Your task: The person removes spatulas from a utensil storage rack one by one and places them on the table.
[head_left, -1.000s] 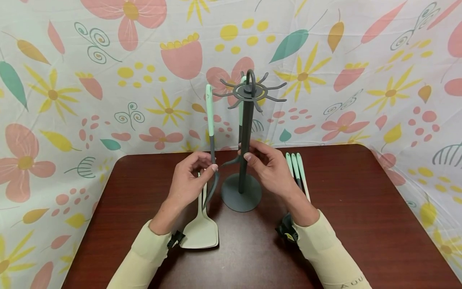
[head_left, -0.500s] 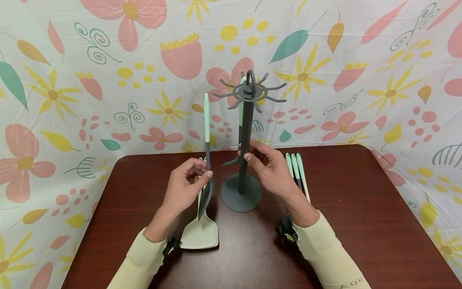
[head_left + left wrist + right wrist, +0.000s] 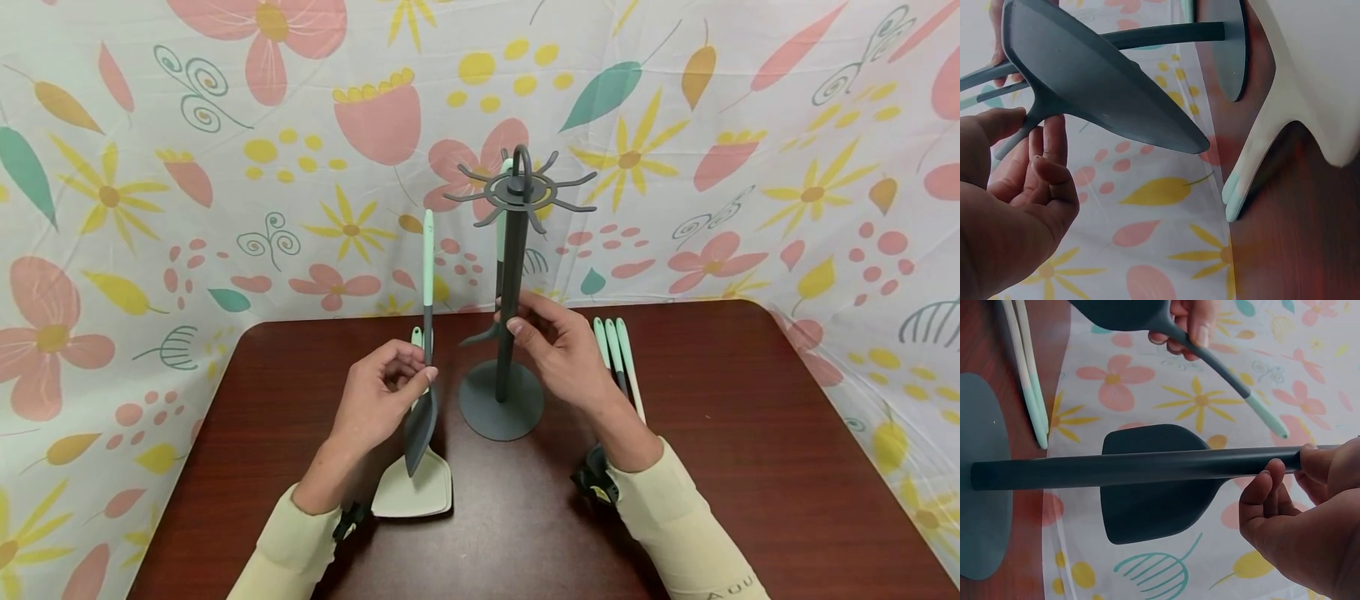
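My left hand [image 3: 378,404] pinches the dark grey neck of a spatula [image 3: 422,425] with a mint handle. The spatula stands upright, handle up, and its broad, curved head [image 3: 1104,75] hangs over two stacked cream spatulas [image 3: 412,496] on the table. To the right rises a dark grey utensil stand [image 3: 513,275] with a round base and a ring of hooks on top. My right hand [image 3: 566,350] grips its pole between thumb and fingers. Behind the pole hangs another dark spatula [image 3: 1154,522], its mint handle up at the hooks.
Several mint-handled utensils [image 3: 617,346] lie side by side on the table right of the stand, their lower ends hidden partly by my right forearm. The brown table [image 3: 750,467] ends at a floral curtain [image 3: 345,167] behind the stand.
My left hand has moved down and a little left with the spatula, away from the stand and over the cream spatulas. The right hand and the stand have stayed in place.
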Motion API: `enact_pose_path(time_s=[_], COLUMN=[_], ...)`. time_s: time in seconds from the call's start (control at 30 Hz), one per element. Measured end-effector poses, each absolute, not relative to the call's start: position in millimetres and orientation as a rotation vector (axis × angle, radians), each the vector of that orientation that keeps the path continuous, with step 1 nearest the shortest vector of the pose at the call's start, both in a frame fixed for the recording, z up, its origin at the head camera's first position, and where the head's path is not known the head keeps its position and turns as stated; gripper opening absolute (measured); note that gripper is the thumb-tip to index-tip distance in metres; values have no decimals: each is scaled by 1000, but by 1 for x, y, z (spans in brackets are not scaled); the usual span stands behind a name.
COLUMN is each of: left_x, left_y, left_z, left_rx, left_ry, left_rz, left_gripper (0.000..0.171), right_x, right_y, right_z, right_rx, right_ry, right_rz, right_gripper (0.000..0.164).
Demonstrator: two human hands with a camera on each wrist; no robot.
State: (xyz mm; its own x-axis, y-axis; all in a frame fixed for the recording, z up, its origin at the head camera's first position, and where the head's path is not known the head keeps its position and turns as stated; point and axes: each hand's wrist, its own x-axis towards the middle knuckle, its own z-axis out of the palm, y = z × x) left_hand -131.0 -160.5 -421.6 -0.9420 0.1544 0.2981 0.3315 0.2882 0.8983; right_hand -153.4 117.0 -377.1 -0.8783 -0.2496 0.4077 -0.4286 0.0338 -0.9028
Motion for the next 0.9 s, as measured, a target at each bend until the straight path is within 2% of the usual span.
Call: enact_pose_path(time_s=[0.9], left_x=[-120], left_y=[-180], left_z=[-437], left_rx=[-245], left_ry=[-2632], left_rz=[-1617], left_gripper=[16], right_x=[-154], right_y=[116], right_z=[-378], right_rx=[718], right_ry=[-2150], right_rz=[1987], right_gripper=[32])
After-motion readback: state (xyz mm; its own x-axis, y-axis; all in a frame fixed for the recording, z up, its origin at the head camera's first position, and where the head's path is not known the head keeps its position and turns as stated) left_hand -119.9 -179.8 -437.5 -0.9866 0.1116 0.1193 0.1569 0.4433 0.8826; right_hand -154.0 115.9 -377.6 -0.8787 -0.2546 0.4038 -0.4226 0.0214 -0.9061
